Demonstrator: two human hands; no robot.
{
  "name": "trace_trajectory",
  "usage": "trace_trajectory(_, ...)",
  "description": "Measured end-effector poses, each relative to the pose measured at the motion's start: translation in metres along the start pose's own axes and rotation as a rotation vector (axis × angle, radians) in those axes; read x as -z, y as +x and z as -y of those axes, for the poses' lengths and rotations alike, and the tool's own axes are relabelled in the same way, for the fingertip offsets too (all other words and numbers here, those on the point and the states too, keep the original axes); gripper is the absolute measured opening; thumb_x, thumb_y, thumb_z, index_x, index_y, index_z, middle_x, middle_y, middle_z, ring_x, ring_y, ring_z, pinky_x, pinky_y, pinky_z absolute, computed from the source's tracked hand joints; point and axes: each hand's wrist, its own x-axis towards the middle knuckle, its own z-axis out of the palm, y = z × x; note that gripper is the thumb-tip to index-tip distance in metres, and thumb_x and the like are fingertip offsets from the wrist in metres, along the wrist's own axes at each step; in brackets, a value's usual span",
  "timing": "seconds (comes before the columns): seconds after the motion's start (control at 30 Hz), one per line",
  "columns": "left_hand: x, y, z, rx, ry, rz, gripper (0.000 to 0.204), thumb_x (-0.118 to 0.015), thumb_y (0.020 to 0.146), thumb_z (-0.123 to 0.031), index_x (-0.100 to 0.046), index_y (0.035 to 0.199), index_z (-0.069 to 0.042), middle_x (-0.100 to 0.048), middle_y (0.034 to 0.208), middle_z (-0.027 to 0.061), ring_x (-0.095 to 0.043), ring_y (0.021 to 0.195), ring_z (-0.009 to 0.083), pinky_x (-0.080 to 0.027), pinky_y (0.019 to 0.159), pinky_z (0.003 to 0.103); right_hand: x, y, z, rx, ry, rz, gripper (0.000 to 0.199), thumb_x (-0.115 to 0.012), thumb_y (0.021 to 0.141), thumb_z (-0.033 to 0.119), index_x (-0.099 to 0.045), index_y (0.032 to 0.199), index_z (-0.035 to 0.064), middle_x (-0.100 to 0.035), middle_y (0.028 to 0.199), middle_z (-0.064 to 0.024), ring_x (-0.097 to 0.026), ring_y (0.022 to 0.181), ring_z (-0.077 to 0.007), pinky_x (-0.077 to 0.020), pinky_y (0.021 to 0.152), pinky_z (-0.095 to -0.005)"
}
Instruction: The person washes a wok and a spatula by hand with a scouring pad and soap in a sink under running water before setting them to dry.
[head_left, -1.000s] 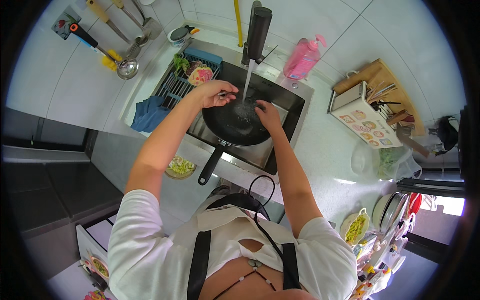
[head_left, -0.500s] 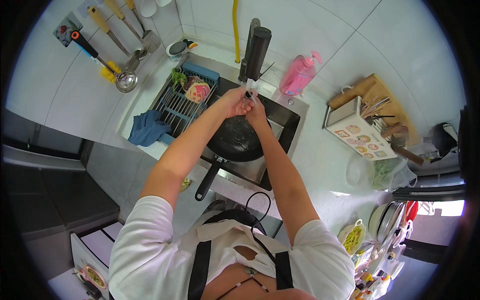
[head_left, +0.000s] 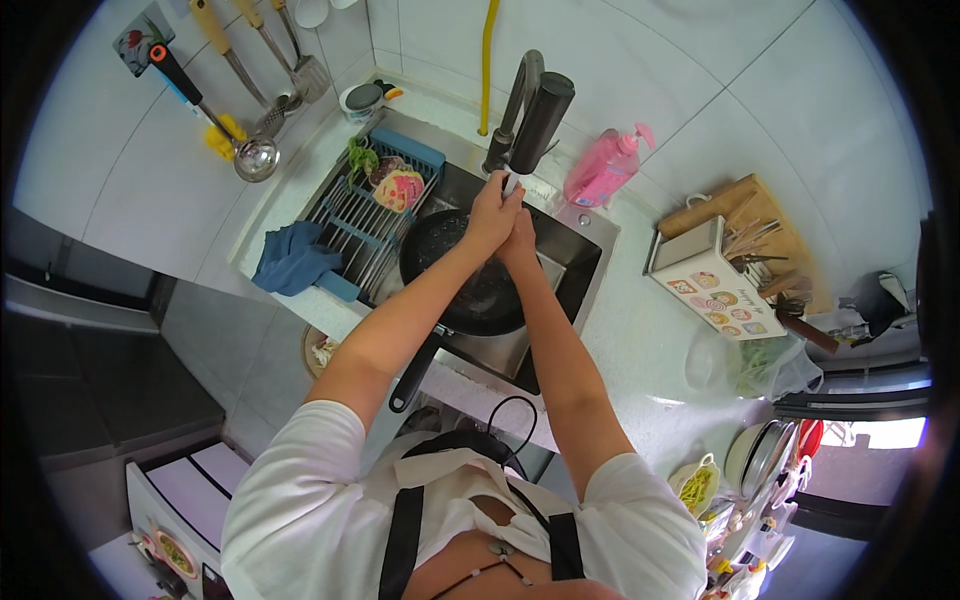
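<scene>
While the left hand and right hand are being held together beneath the tap, palms hidden, splashing is probably being limited by closeness.

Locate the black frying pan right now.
In the head view, the black frying pan sits in the sink near the picture's centre, right of the blue rack and nearer the person than the faucet.
</scene>
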Motion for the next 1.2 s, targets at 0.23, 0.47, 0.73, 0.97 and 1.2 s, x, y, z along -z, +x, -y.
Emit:
trace_trajectory(0.23,-0.015,0.001,-0.018,-0.041,-0.106,-0.124,0.019,-0.056,0.080,-0.008,-0.047,0.095,-0.002,-0.054,0.081,0.0101,-0.053,0.072,0.0188,-0.043,0.064,0.030,-0.034,-0.011,-0.047,0.109,0.212,-0.158,0.025,-0.052,0.081,0.017,-0.051,0.101,0.0028,-0.057,0.091,-0.0162,-0.054,0.084,-0.0307,-0.0428,0.072,-0.0382)
trace_trajectory(0.47,-0.006,0.025,-0.016,0.011,-0.436,-0.188,0.012,-0.059,0.080,-0.011,-0.051,0.085,-0.003,-0.050,0.068,0.0012,-0.045,0.062,0.0065,-0.037,0.057,0.021,-0.029,-0.041,-0.019,-0.143,0.134,-0.367,0.022,-0.050,0.085,0.023,-0.048,0.090,0.0021,-0.055,0.082,-0.0189,-0.054,0.076,-0.0368,-0.0408,0.064,-0.0419)
trace_trajectory(0.73,0.012,0.035,0.001,0.471,-0.972,0.021,0.025,-0.054,0.085,-0.033,-0.049,0.076,-0.010,-0.045,0.065,-0.0013,-0.043,0.058,0.0098,-0.037,0.056,0.023,0.006,-0.056,-0.024,-0.096,-0.036,-0.207,0.025,-0.046,0.086,0.034,-0.049,0.088,0.0091,-0.056,0.072,-0.0178,-0.054,0.068,-0.0395,-0.0400,0.057,-0.0462)
trace_trajectory(0.97,0.036,0.024,0.025,0.491,-1.337,-0.142,0.036,-0.045,0.088,-0.042,-0.043,0.070,-0.010,-0.040,0.064,0.0011,-0.040,0.064,0.0161,-0.038,0.069,0.031,0.045,-0.031,-0.010,0.161,-0.389,-0.139,0.029,-0.045,0.087,0.036,-0.049,0.073,0.0095,-0.056,0.062,-0.0118,-0.056,0.058,-0.0325,-0.0428,0.050,-0.0419)
trace_trajectory(1.2,0.032,0.021,0.036,0.495,-1.480,-0.339,0.033,-0.048,0.086,-0.041,-0.046,0.076,-0.010,-0.043,0.068,0.0009,-0.043,0.066,0.0151,-0.041,0.071,0.030,0.047,-0.019,0.016,0.063,-0.661,-0.168,0.025,-0.046,0.086,0.031,-0.048,0.073,0.0096,-0.058,0.060,-0.0078,-0.059,0.053,-0.0266,-0.0461,0.047,-0.0362)
